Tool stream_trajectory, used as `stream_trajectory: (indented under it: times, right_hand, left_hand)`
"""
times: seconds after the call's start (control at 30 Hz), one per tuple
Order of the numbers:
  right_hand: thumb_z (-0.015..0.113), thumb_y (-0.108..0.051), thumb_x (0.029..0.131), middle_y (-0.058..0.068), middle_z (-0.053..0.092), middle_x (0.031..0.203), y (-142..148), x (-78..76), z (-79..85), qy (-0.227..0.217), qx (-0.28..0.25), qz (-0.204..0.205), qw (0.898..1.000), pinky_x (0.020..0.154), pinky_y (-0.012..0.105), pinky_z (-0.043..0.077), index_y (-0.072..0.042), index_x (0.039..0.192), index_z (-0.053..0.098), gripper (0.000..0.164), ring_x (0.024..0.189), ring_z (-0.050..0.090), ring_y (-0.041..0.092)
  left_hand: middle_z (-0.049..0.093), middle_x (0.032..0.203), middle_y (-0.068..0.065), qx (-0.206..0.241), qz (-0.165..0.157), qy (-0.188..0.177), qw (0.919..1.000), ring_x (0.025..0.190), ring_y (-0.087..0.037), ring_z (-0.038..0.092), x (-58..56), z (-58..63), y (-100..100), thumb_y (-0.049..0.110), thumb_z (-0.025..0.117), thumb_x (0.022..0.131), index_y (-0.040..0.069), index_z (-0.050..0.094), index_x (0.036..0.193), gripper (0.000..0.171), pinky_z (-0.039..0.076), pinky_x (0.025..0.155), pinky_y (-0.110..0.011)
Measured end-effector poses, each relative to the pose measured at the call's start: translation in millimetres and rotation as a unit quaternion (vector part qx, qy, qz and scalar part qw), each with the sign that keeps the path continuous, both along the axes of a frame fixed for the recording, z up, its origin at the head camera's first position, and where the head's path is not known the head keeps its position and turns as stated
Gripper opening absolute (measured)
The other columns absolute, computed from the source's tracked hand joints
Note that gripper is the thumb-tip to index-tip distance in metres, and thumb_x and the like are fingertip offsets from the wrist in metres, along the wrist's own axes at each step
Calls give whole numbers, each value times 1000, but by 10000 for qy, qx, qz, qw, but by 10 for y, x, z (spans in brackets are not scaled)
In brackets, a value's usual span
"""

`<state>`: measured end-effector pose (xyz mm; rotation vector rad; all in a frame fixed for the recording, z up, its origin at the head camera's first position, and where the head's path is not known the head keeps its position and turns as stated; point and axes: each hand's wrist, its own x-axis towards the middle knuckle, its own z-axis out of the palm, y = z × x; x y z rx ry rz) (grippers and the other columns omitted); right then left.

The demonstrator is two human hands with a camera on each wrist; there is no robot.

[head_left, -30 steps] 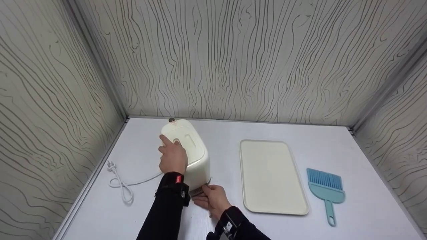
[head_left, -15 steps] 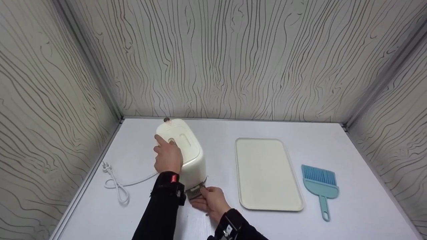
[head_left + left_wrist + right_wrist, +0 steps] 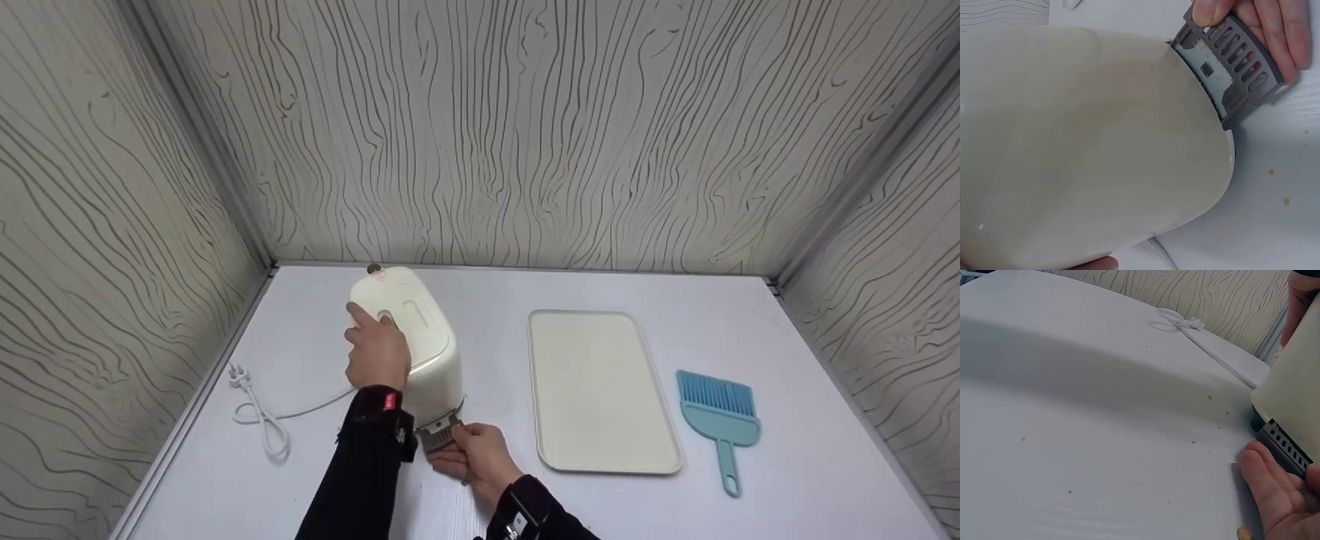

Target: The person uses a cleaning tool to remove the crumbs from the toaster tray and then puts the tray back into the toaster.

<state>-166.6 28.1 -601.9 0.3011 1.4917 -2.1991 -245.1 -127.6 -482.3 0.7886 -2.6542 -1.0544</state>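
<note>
A cream toaster (image 3: 439, 382) stands at the left of the table, its narrow end towards me. My left hand (image 3: 379, 354) grips its top and left side, with the thumb near a slot. At the bottom of the near end, a grey slotted crumb tray (image 3: 439, 435) sticks partly out. My right hand (image 3: 482, 459) pinches the tray's edge, thumb above and fingers below. In the left wrist view, the crumb tray (image 3: 1241, 59) shows a pale metal plate between its grey front and the toaster body (image 3: 1089, 140). The tray's inner part is hidden inside.
A cream rectangular tray (image 3: 604, 394) lies right of the toaster. Further right is a blue brush (image 3: 720, 424). The toaster's white cord and plug (image 3: 259, 412) lie at left. Crumbs (image 3: 1210, 397) dot the white tabletop, and patterned walls (image 3: 487, 135) enclose it.
The crumb tray has slid out of the toaster towards me, with my right hand moving slightly with it. My left hand keeps its place on the toaster. The whole view has shifted a little.
</note>
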Motion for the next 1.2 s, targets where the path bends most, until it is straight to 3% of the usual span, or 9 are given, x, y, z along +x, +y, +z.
stream_trajectory:
  times: [0.37,1.2]
  right_hand:
    - [45,-4,107,30,72,99,44,38,12,39,-38,40,10000,80,42,62,17,119,47,25,86,77,31]
    - [46,-5,107,28,73,98,169,229,14,-150,-65,44,9999,78,41,63,14,120,48,23,87,77,31]
  left_hand:
    - [46,133,-35,-29,-51,-74,10000,89,-48,67,-8,19,18,35,28,111,2,2,162,66,56,70,-58]
    - [45,135,-35,147,7,-17,9999,97,-53,65,-12,-12,-26,37,27,110,3,2,162,66,54,77,-63]
